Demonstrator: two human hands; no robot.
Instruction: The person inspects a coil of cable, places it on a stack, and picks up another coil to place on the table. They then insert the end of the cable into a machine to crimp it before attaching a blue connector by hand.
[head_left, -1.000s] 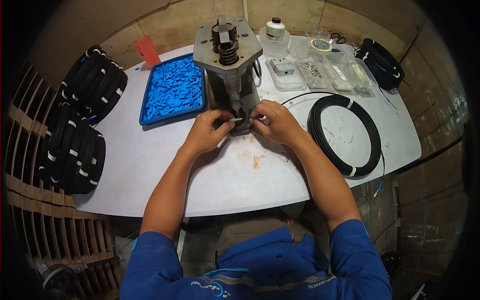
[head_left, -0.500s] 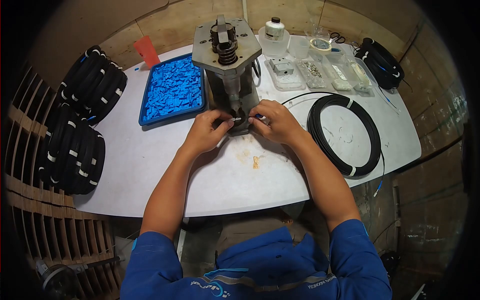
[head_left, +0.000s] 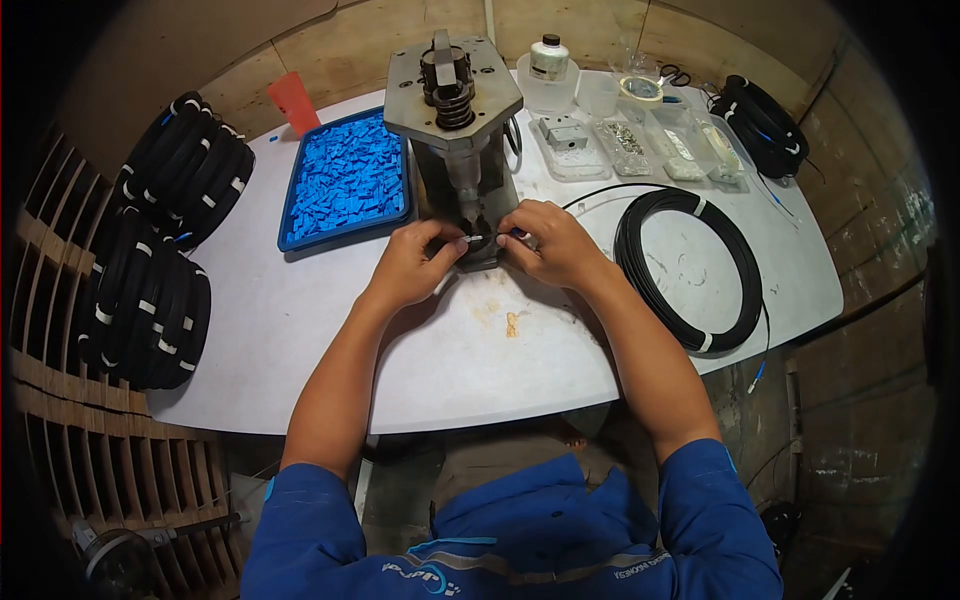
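Observation:
At the base of a metal press [head_left: 455, 128], both my hands work close together. My left hand [head_left: 410, 262] is closed, thumb and fingertips pinching a small pale metal connector [head_left: 474, 239] beneath the press's plunger. On the other side, my right hand [head_left: 552, 246] is closed in a pinch on the end of a black cable, where a bit of blue [head_left: 517, 233] shows between the fingers. The black cable [head_left: 600, 191] curves behind the right hand to a large cable coil [head_left: 748, 280] lying on the table. My fingers hide most of the connector and the cable end.
To the left stands a dark blue tray [head_left: 345, 236] full of small blue pieces, with a red cup [head_left: 294, 104] behind it. Several bundled coils [head_left: 150, 300] lie at the left edge. Clear containers [head_left: 625, 150] of small parts and a bottle [head_left: 549, 60] stand at the back right.

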